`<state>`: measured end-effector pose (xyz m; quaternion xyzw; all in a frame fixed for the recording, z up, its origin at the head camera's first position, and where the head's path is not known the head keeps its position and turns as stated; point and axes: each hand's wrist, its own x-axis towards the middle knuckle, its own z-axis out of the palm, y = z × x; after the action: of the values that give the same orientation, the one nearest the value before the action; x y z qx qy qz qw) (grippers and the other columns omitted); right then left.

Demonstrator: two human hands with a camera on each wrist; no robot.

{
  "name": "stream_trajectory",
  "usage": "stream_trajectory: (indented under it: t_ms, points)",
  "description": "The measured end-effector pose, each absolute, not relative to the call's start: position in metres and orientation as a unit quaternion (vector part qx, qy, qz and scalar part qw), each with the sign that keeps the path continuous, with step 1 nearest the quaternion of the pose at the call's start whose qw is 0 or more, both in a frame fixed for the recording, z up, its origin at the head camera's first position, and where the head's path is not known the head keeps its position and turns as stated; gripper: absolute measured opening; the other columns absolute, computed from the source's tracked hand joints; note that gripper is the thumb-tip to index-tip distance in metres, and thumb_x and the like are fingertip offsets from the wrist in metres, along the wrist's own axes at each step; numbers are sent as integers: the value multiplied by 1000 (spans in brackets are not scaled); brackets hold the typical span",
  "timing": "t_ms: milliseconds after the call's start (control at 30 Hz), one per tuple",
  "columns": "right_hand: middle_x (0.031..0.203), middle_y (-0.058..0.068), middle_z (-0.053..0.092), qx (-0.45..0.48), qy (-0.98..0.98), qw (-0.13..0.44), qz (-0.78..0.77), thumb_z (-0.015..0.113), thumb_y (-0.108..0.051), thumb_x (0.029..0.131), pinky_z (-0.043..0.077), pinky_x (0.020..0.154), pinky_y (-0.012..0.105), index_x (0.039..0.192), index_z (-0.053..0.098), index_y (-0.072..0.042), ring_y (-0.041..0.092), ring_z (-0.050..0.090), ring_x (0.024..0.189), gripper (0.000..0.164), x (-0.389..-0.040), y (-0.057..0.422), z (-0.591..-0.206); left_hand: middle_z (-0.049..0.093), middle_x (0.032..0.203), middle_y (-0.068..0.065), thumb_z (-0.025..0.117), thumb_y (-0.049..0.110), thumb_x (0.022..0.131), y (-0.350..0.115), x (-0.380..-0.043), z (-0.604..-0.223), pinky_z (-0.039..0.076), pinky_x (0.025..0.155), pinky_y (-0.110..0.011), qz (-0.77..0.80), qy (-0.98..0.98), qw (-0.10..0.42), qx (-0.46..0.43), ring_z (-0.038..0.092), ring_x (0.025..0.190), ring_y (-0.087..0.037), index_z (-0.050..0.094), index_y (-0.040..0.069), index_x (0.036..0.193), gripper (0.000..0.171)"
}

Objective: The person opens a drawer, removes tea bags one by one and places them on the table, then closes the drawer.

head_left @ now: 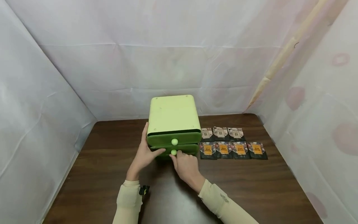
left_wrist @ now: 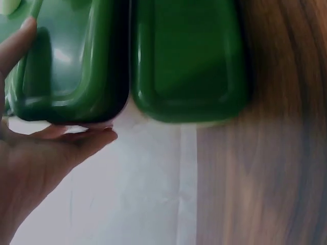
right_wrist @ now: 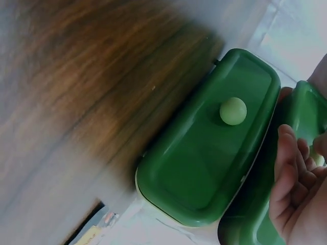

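Three-drawer green cabinet (head_left: 174,113) stands on the brown table (head_left: 112,161); all places referred to it. Middle drawer (head_left: 192,150) juts slightly forward of the bottom drawer (right_wrist: 199,153); contents of all three cannot be seen. Top drawer (head_left: 159,139): a dark gap shows above its front. Right hand (head_left: 186,165), in front of cabinet: thumb and curled forefinger pinch the middle knob (head_left: 173,152). Left hand (head_left: 144,156), at cabinet's left: fingers extended along the side, thumb stretched across the middle drawer's front. Right of cabinet, flat packets in two rows: three pale-labelled packets (head_left: 220,133) behind, four orange-labelled packets (head_left: 223,149) nearer. Packet contents not visible.
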<state>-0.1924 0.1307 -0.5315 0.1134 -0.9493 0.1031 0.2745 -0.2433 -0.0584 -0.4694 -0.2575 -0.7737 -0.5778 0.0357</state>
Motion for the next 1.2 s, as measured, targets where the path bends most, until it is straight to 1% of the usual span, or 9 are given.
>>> stream_trajectory:
  t_ms: [133,333,400,467,600,733,900,1033,1200]
  points:
    - [44,-6,31,107,-947,280,117,51,-44,93,26,29,26,67,48,-15,9,33,33,40,-197,131,-527,11,155,-2,76,8,76,-53,-247,-469,37,95,-58,-582,-769,63,-256,38,126,-27,-5,30,149,112]
    - [47,-7,34,100,-955,237,145,50,-45,94,28,31,26,68,50,-18,9,36,36,38,-194,135,-528,16,154,-4,75,8,76,-49,-245,-468,36,97,-58,-576,-775,82,-248,36,128,-26,-3,30,150,110]
    - [44,-7,33,88,-963,216,139,50,-48,93,27,30,26,63,49,-19,10,35,35,41,-191,135,-532,15,154,-4,76,8,76,-49,-243,-470,37,96,-58,-577,-776,78,-242,37,127,-26,-3,30,150,110]
    - [40,-6,31,76,-969,200,126,49,-52,91,25,28,27,56,46,-20,11,32,33,48,-190,135,-539,15,154,1,77,13,76,-51,-247,-477,39,96,-55,-578,-779,75,-234,37,127,-22,-3,32,150,110]
    - [34,-4,28,55,-977,174,108,45,-60,90,22,26,27,44,38,-21,12,27,29,61,-196,131,-548,19,153,2,77,13,75,-49,-246,-476,42,93,-53,-582,-777,71,-227,42,124,-19,-3,34,149,110]
    - [32,-2,29,41,-981,168,90,46,-60,90,23,26,29,39,37,-20,13,29,28,65,-207,126,-549,19,153,-4,76,8,76,-45,-241,-469,43,90,-55,-587,-772,84,-231,42,123,-24,-1,31,150,109]
    - [33,-2,31,27,-985,163,58,49,-60,88,25,26,30,39,38,-20,15,31,29,64,-215,120,-549,24,152,-6,77,7,75,-44,-244,-472,46,86,-54,-585,-769,112,-230,45,120,-25,2,28,150,108]
    - [36,0,34,10,-988,146,48,51,-56,89,28,27,30,41,40,-18,16,33,30,62,-220,119,-548,24,152,-5,77,9,75,-44,-247,-472,44,89,-55,-580,-772,124,-226,44,121,-25,3,28,150,107]
    - [37,1,37,-2,-991,120,62,52,-53,89,29,26,31,42,42,-18,16,34,31,60,-222,120,-549,24,151,-6,77,11,75,-42,-247,-471,42,91,-57,-579,-776,119,-221,44,121,-24,4,29,150,107]
